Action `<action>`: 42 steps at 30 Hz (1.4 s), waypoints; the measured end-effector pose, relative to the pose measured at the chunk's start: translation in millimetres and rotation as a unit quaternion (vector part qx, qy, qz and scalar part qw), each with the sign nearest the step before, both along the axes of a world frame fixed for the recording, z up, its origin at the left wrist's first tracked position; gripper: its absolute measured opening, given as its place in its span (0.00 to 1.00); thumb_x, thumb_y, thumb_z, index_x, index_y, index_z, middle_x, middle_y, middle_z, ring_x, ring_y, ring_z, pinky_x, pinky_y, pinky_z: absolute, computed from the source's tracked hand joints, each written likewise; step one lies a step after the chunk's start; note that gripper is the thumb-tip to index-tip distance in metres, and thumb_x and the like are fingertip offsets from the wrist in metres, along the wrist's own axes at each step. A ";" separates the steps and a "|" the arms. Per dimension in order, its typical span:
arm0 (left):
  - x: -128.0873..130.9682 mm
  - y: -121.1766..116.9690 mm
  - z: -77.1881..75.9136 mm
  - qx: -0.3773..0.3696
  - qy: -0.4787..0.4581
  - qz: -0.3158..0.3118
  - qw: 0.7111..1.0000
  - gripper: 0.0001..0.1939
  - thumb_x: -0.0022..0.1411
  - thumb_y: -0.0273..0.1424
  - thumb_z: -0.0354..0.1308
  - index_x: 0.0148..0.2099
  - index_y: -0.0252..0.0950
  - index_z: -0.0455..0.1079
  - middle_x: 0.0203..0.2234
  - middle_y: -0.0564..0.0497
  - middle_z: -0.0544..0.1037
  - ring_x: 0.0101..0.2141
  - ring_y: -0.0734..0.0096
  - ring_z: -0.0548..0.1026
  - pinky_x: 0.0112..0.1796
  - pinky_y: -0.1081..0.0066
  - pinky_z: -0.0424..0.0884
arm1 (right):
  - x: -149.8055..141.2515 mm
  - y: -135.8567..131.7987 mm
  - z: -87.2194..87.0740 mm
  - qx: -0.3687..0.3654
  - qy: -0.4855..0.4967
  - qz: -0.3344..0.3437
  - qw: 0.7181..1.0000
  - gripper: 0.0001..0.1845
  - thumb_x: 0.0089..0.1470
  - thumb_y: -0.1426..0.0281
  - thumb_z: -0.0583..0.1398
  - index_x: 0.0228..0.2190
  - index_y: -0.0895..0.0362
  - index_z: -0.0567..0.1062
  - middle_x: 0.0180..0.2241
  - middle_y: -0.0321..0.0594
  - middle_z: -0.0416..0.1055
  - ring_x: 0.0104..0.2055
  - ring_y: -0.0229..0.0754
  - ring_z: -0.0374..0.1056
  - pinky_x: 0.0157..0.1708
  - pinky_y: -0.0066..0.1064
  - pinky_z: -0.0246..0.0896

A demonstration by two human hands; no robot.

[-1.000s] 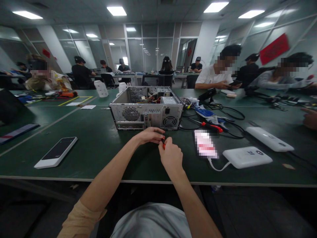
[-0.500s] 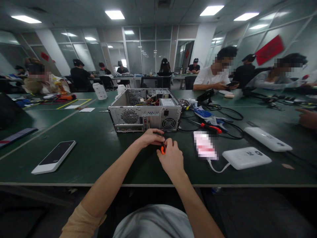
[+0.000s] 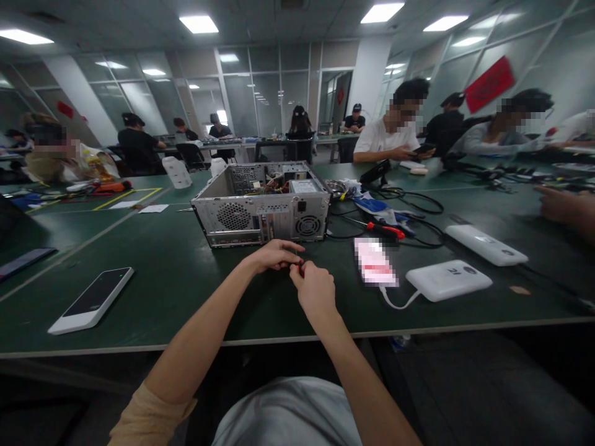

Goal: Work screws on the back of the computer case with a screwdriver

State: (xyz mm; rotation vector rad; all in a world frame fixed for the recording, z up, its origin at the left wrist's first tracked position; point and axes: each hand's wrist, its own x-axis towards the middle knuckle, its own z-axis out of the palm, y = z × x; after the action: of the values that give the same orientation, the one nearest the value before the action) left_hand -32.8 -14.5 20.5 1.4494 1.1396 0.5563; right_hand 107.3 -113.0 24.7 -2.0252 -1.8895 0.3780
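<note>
My left hand [image 3: 275, 255] and my right hand [image 3: 314, 287] meet over the green table [image 3: 186, 272], just in front of an open grey computer case [image 3: 260, 210]. Both are closed around a small tool with an orange-red handle [image 3: 301, 267], of which only a sliver shows between the fingers. The case lies with its rear panel toward me, its fan grilles and ports visible and wiring inside.
A white-edged phone [image 3: 90, 299] lies at the left. At the right are a blurred phone [image 3: 374, 262], two white power banks [image 3: 449, 279], a red-handled screwdriver [image 3: 383, 230] and black cables [image 3: 418, 217]. Other people sit at tables behind and to the right.
My hands stay together in front of the case; the orange handle showed more half a second ago and is now mostly covered. The view has shifted slightly.
</note>
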 end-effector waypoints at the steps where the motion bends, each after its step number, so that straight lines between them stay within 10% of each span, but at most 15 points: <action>1: 0.5 0.2 -0.9 0.006 0.007 0.013 1.000 0.27 0.48 0.32 0.71 0.53 0.36 0.77 0.28 0.52 0.80 0.18 0.83 0.61 0.19 0.80 0.50 | -0.2 -0.6 -1.2 0.009 0.001 0.001 1.000 0.20 0.67 0.57 0.53 0.43 0.59 0.75 0.40 0.52 0.78 0.44 0.53 0.77 0.38 0.36 0.64; 12: 5.1 1.6 -6.4 0.055 0.051 0.074 0.994 0.25 0.44 0.42 0.75 0.43 0.35 0.79 0.20 0.56 0.74 0.17 0.82 0.61 0.18 0.79 0.52 | 2.1 -4.9 -10.4 0.061 -0.006 0.041 0.997 0.13 0.64 0.61 0.57 0.45 0.57 0.72 0.42 0.46 0.77 0.42 0.48 0.76 0.37 0.33 0.63; 19: -6.3 1.4 -1.1 -0.003 0.002 -0.005 1.000 0.21 0.51 0.33 0.72 0.49 0.38 0.79 0.38 0.48 0.83 0.22 0.81 0.73 0.20 0.79 0.64 | -3.2 -1.6 -3.0 -0.002 -0.037 0.035 0.999 0.17 0.68 0.61 0.51 0.45 0.59 0.75 0.40 0.53 0.79 0.44 0.54 0.78 0.39 0.37 0.65; 32: 7.8 1.6 -5.8 0.027 0.032 0.093 0.995 0.16 0.51 0.32 0.74 0.42 0.33 0.78 0.19 0.56 0.75 0.16 0.83 0.65 0.19 0.80 0.64 | -1.8 -2.6 -12.3 0.052 0.001 0.038 0.998 0.14 0.64 0.63 0.57 0.48 0.57 0.69 0.44 0.48 0.77 0.43 0.50 0.77 0.38 0.34 0.64; 42: -6.8 5.6 -4.5 -0.029 -0.022 -0.050 0.998 0.26 0.52 0.30 0.71 0.54 0.36 0.77 0.27 0.52 0.80 0.20 0.81 0.70 0.21 0.81 0.62 | -1.3 -2.2 -3.7 0.016 0.000 0.020 1.000 0.13 0.70 0.67 0.47 0.47 0.59 0.68 0.41 0.51 0.79 0.43 0.51 0.78 0.39 0.34 0.64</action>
State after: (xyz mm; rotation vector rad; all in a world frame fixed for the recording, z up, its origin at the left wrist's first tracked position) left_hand -39.6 -8.9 15.9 1.4292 1.0337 0.4791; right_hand 106.0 -115.1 20.9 -1.9708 -1.9258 0.3548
